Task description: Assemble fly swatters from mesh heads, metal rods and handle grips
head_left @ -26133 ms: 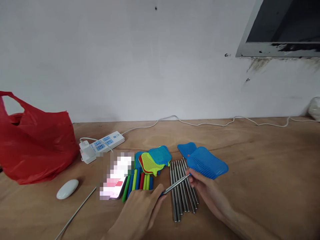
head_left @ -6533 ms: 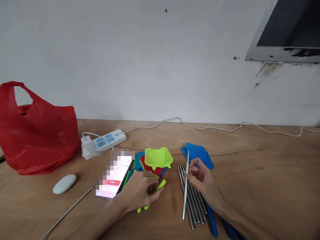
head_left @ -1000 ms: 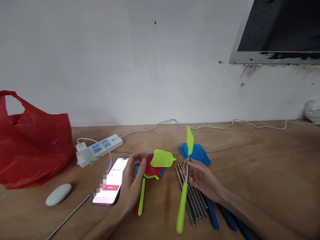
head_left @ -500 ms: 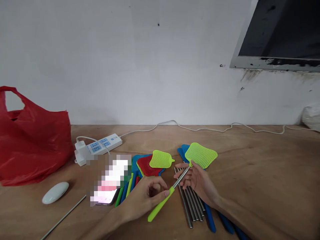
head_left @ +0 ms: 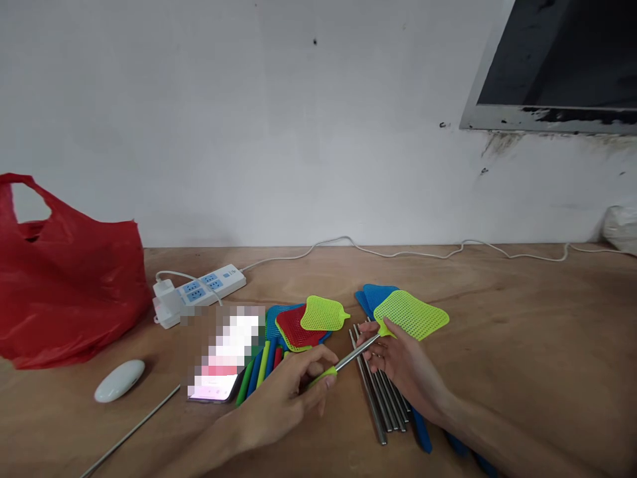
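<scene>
Between my hands is a yellow-green fly swatter (head_left: 412,315) with a mesh head and a short metal shaft. My left hand (head_left: 293,388) is closed round its handle, which is mostly hidden by the fingers. At the neck, just below the mesh, my right hand (head_left: 405,362) pinches it with thumb and fingers. Under the right hand lie several metal rods (head_left: 381,405) side by side. Blue swatter heads (head_left: 378,295) rest behind the held one. Left of it, a red swatter head (head_left: 296,326) and a loose yellow-green head (head_left: 323,313) lie in a pile, with coloured handles (head_left: 263,365) beside my left hand.
A lit phone (head_left: 223,365), partly pixelated, lies left of the handles. Further left are a white oval object (head_left: 119,381), a power strip (head_left: 213,284) and a red plastic bag (head_left: 74,285). A white cable (head_left: 398,255) runs along the wall.
The swatter has turned to a flatter angle, its head shifting slightly right. My left hand now wraps over the handle, which stuck out below it before.
</scene>
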Tool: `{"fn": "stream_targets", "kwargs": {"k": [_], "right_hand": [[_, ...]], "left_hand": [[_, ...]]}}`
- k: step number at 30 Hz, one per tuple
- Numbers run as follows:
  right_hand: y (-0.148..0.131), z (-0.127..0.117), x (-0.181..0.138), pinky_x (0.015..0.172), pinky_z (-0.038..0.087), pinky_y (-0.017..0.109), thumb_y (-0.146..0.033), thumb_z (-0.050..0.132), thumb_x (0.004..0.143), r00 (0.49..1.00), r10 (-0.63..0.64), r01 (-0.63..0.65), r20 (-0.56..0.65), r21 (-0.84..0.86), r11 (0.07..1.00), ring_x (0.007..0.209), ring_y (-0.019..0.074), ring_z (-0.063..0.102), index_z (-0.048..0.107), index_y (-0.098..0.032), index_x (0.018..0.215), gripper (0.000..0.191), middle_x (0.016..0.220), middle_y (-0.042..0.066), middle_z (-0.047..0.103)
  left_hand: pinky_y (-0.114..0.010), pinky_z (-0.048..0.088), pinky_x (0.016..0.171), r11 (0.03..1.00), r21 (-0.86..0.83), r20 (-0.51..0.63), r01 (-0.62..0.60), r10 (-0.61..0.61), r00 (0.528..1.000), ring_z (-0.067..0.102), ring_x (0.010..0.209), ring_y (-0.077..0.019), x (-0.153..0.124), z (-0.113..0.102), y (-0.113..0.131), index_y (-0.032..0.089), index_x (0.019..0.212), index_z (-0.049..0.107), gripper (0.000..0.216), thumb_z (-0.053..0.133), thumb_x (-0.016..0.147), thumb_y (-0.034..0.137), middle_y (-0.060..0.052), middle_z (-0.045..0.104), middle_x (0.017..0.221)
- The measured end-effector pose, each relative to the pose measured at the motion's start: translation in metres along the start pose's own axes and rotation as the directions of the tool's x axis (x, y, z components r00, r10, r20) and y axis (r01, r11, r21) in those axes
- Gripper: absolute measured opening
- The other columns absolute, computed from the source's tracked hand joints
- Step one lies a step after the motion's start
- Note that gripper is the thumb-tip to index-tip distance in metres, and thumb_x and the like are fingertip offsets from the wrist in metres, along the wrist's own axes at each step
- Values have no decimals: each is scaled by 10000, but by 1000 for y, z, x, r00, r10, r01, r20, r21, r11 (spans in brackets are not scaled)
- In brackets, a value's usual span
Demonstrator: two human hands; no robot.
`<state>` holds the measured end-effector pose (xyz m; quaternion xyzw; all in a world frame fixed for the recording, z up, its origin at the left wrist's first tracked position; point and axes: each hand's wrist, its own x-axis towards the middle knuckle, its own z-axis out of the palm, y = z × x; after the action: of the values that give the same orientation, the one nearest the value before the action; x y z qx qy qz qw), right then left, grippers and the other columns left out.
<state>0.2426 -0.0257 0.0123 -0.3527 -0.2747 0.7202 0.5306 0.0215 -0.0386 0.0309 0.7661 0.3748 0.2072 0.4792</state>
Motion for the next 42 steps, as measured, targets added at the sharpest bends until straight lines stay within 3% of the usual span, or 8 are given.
{"fn": "stream_targets", "kwargs": {"k": [4,7,12,19,22,26,36,42], "right_hand": [[-3,-10,-5,548,520,221,-492,843,669,1000,12,-12,-15,-46,999,622,138,609,742,-149,754,368,772,60,732],[-12,-29,-4,586,528,206,-470,898,588,987,-31,26,-157,-32,999,615,125,593,723,-166,675,361,745,58,737],[-26,-44,-6,598,522,224,-517,840,659,992,-32,20,-125,-102,995,661,140,590,751,-159,745,378,792,61,726],[-5,-17,-14,455,416,213,-579,826,603,959,-182,153,-217,-144,978,558,119,479,724,-175,721,433,682,15,637],[15,3,-19,401,361,218,-675,709,696,984,-96,77,-148,-129,989,548,132,474,693,-194,719,482,740,37,649],[19,16,-18,413,354,208,-662,723,702,986,-124,106,-115,-152,983,529,114,456,676,-189,698,475,716,27,625],[20,0,-6,414,400,204,-576,818,659,978,-123,122,-167,-15,992,552,115,507,710,-187,744,412,749,20,653],[8,-4,-12,526,485,238,-504,829,689,998,-16,13,-55,-60,998,631,152,616,704,-178,736,352,750,38,697]], "left_hand": [[-265,429,706,989,145,-118,-3,20,993,569,744,-163,-16,6,-5,233,985,547,248,403,1020,432,19,607,791],[-275,440,745,970,239,-141,46,-13,990,586,820,-188,-31,3,-5,248,957,560,257,390,1020,430,5,642,894],[-270,462,782,958,276,-159,81,-38,987,624,877,-200,-45,-7,-7,286,1022,609,234,429,1005,435,22,684,955],[-275,473,784,947,314,-225,67,5,974,637,895,-208,-37,1,-9,308,1110,615,229,467,984,428,19,708,1004],[-278,463,706,958,284,-177,37,15,984,638,814,-212,-27,15,-2,265,972,620,239,439,988,420,3,710,896],[-317,457,756,967,246,-232,72,-14,973,626,847,-234,-19,21,5,263,1027,615,252,429,986,429,-15,715,927],[-336,432,747,918,344,-172,198,-145,974,606,861,-262,-18,18,-13,216,906,624,384,359,1004,477,-55,671,868],[-348,464,769,937,298,-156,184,-142,978,617,875,-260,-17,28,-14,205,945,635,430,337,1009,509,-68,681,902]]}}
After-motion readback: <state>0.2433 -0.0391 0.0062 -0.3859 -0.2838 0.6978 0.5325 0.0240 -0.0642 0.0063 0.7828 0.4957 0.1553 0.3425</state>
